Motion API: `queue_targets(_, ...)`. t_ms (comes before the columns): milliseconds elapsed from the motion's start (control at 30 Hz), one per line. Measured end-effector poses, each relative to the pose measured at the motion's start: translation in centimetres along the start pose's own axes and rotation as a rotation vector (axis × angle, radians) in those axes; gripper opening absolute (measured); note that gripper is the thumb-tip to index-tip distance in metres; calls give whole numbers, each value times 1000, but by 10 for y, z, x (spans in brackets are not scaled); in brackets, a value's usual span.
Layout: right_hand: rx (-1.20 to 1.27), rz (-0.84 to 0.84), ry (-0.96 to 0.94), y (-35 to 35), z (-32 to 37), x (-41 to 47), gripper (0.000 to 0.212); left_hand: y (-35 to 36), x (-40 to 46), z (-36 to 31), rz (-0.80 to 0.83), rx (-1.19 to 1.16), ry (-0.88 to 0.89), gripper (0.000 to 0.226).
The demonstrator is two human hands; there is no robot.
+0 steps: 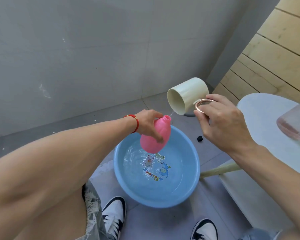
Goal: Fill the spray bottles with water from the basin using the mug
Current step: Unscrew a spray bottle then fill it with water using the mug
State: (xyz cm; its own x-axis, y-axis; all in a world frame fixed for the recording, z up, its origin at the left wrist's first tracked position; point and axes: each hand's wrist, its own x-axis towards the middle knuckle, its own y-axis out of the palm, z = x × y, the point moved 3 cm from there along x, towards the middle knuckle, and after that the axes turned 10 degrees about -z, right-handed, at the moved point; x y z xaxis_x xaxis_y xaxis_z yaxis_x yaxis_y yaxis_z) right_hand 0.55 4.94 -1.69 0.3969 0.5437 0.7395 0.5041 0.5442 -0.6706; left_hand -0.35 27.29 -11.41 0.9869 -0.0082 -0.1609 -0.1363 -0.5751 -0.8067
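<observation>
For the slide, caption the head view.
Right hand tips cream mug toward pink bottle held by left hand over blue basin.

No legible text, brand or number found. The only print is on the inside bottom of the blue basin: a cartoon sticker with coloured lettering and green characters, seen through rippled water and too distorted to read. Other items carry no visible markings.
</observation>
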Motion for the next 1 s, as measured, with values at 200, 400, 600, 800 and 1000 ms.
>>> queue_targets(200, 132, 362, 511, 64, -27, -23, 51, 0, -3, 18, 11, -393, -185, 75)
queue_targets(400, -62, 947, 555, 156, 4, -131, 16, 4, 0, 30, -16, -490, -269, 80)
queue_targets(600, -219, 1022, 556, 184, 36, -209, 31, 10, 1, 34, -57, -385, -289, 97)
queue_targets(800, 3, 961, 755, 210, 58, -242, 27, 11, 0, 38, -77, -458, -355, 60)
queue_targets(1000, 309, 809, 1019, 221, 90, -234, 31, 0, -5, 43, -116, -578, -436, 63)
